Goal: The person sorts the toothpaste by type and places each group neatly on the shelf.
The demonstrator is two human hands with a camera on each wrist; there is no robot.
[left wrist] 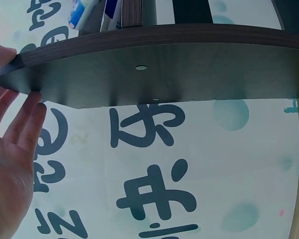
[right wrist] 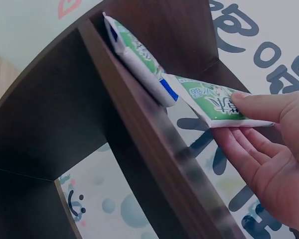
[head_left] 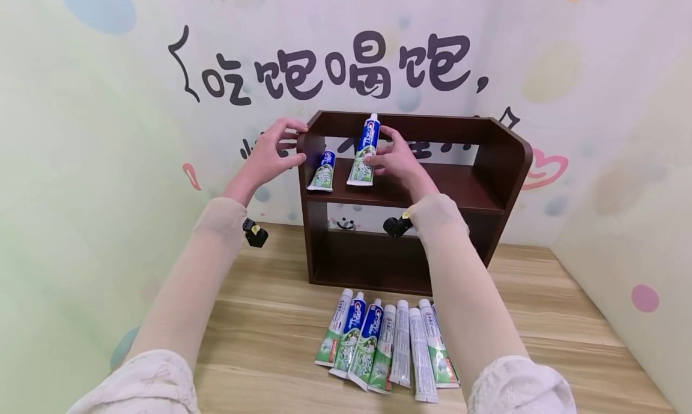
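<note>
My right hand (head_left: 400, 161) pinches a blue, green and white toothpaste tube (head_left: 364, 149) between thumb and fingers, cap upward, in front of the upper shelf board. The right wrist view shows the thumb on the green face of the tube (right wrist: 209, 102) and fingers beneath. My left hand (head_left: 270, 152) holds the left side panel of the dark brown rack (head_left: 303, 179), thumb on one side and fingers on the other. A second toothpaste tube (head_left: 323, 172) leans on the upper shelf against that left panel, cap up.
Several toothpaste tubes (head_left: 373, 342), some blue-green, some white-green, lie in a row on the wooden table (head_left: 259, 342) before the rack. My right forearm (head_left: 470, 294) partly covers the row's right end. A printed wall (head_left: 135, 131) stands close behind the rack.
</note>
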